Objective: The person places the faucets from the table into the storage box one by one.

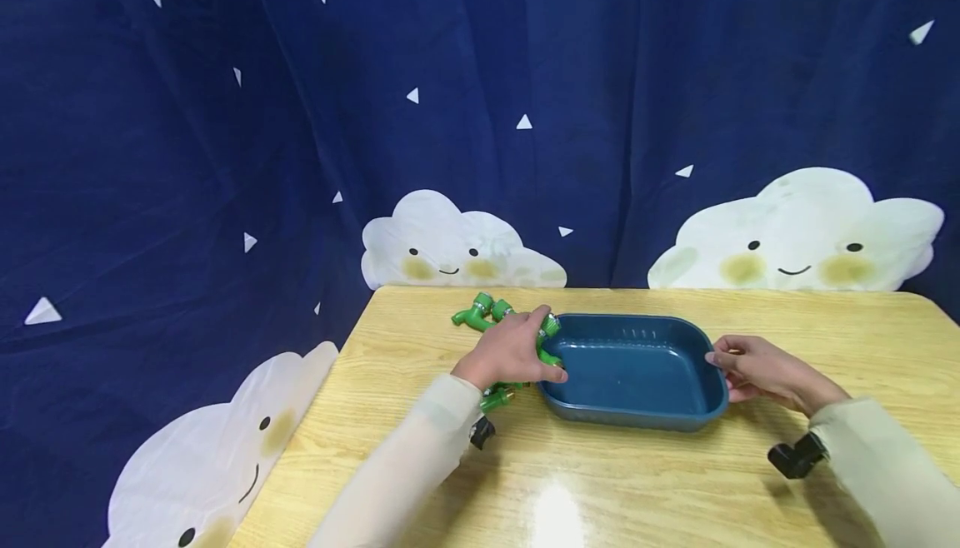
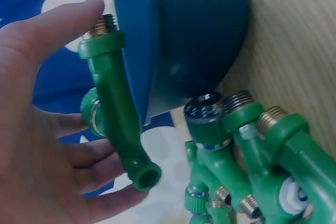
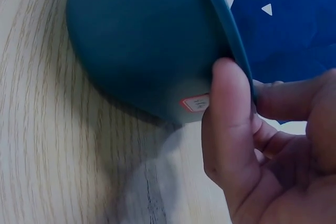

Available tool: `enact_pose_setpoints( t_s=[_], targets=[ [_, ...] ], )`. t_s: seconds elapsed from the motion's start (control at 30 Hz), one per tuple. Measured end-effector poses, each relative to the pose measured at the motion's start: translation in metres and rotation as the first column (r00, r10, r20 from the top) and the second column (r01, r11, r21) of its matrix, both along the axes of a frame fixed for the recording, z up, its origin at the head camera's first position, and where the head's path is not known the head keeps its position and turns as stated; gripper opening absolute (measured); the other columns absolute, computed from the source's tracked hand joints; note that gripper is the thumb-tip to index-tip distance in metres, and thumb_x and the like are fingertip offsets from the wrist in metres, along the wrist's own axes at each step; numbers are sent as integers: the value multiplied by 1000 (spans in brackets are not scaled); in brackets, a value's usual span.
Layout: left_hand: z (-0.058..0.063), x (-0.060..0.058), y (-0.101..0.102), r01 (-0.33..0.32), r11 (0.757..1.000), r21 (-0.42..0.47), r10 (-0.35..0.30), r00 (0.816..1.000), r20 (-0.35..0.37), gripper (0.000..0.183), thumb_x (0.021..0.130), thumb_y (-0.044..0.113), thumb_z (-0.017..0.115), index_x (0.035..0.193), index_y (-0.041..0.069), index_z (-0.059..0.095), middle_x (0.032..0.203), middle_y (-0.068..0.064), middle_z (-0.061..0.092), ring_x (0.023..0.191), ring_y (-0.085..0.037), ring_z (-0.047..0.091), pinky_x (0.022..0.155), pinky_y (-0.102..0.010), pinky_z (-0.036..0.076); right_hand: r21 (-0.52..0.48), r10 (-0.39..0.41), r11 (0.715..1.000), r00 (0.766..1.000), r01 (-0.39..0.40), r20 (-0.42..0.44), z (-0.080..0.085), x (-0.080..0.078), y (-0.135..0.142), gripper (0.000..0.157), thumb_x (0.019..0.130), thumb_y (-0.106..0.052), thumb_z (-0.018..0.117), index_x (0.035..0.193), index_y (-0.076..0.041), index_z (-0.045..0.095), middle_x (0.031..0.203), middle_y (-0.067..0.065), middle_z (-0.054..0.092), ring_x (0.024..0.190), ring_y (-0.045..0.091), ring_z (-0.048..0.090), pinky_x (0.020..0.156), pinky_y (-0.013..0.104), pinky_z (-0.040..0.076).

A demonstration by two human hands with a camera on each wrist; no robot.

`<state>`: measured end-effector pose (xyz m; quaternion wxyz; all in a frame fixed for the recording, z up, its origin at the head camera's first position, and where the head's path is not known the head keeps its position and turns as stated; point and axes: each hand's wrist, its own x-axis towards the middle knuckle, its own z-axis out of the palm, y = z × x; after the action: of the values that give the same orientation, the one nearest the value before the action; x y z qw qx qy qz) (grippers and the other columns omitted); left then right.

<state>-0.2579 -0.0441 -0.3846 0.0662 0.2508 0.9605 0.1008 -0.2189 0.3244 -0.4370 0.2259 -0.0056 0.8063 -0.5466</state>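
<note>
My left hand [image 1: 512,350] holds a green plastic faucet [image 2: 112,95] with a brass threaded end, thumb at the thread and fingers along the far side. This faucet is at the left end of a dark blue plastic basin [image 1: 626,420], close to its rim. At the basin's right end, my right hand [image 1: 768,373] pinches the rim between thumb and fingers, as the right wrist view shows. Nothing lies on the part of the basin floor that shows. More green faucets [image 2: 252,156] lie on the table beneath and beside the left hand, partly hidden by it in the head view.
The basin stands on a light wood-grain table [image 1: 622,490]. A small label [image 3: 195,103] is stuck on its outer right wall. Behind the table hangs a dark blue curtain [image 1: 480,156] with white clouds and triangles. Black wrist devices [image 1: 797,455] are strapped at both sleeves.
</note>
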Motion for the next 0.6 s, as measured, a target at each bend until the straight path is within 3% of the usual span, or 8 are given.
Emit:
enact_pose_setpoints(
  t_s=[0.3,0.6],
  targets=[
    [-9,2,20,84,996,-34,-86,993,-81,106,75,69,71,159,25,22,147,-8,53,130,-25,56,99,-42,53,-7,10,1000,1000,-10,4,2,0,3,19,106,-17,43,103,0,49,72,-2,59,63,7,63,61,28,59],
    [-7,0,36,121,990,-73,-126,989,-75,104,74,69,71,157,27,24,147,-5,53,129,-24,57,98,-40,53,-10,21,1000,1000,-21,10,1,-1,0,19,106,-18,42,103,0,48,73,-1,59,64,8,64,62,29,60]
  ],
)
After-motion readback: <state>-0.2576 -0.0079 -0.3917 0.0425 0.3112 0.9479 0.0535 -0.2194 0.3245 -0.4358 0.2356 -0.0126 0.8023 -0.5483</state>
